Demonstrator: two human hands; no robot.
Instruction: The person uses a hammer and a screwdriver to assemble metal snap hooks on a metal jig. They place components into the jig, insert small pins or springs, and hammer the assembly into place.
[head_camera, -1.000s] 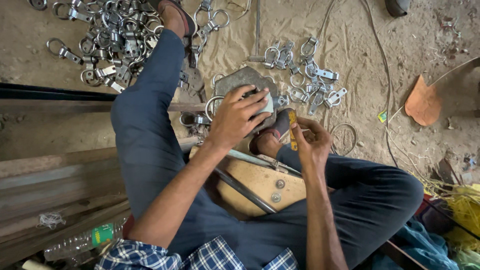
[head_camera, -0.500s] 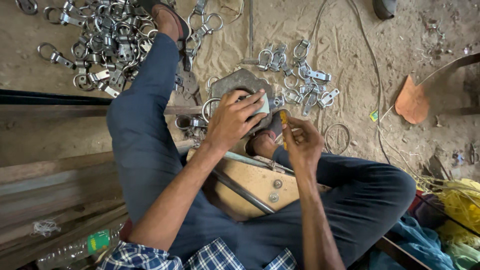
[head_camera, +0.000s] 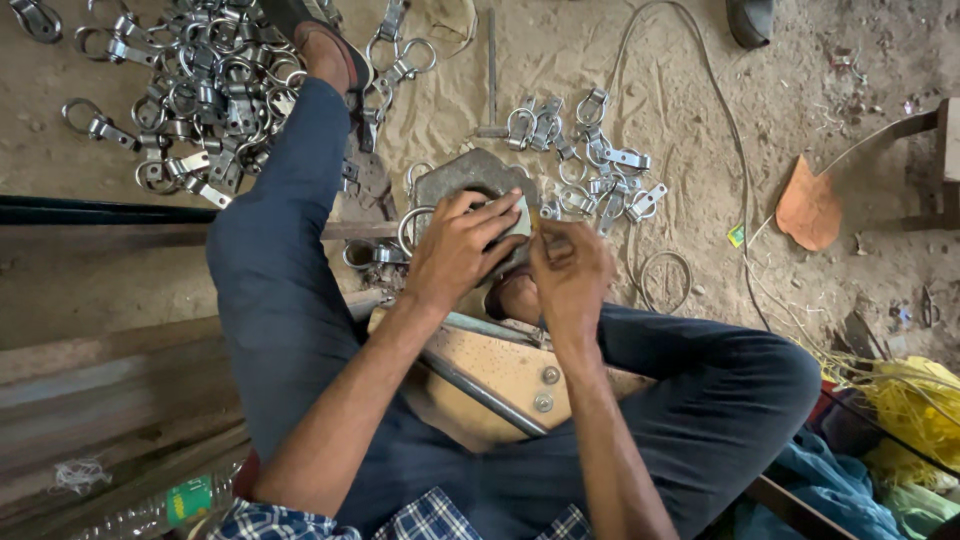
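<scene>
My left hand (head_camera: 462, 245) presses a small pale metal plate (head_camera: 521, 214) onto a grey steel block (head_camera: 468, 172) on the sandy floor; a metal ring (head_camera: 409, 228) sticks out beside its wrist. My right hand (head_camera: 570, 268) sits right against the left one, fingers closed around a small yellow-handled tool (head_camera: 536, 226) whose tip is hidden at the plate. Both hands meet over the block, between my bent legs in dark blue trousers.
A big heap of metal ring clamps (head_camera: 190, 90) lies far left by my sandalled foot (head_camera: 325, 50); a smaller heap (head_camera: 590, 160) lies right of the block. A thin metal rod (head_camera: 490, 70), a cable (head_camera: 722, 130), an orange scrap (head_camera: 808, 210), a wooden board (head_camera: 500, 370), yellow rope (head_camera: 920, 410).
My right hand has moved left and up with the yellow tool until it touches the left hand at the plate. The left hand has stayed on the block.
</scene>
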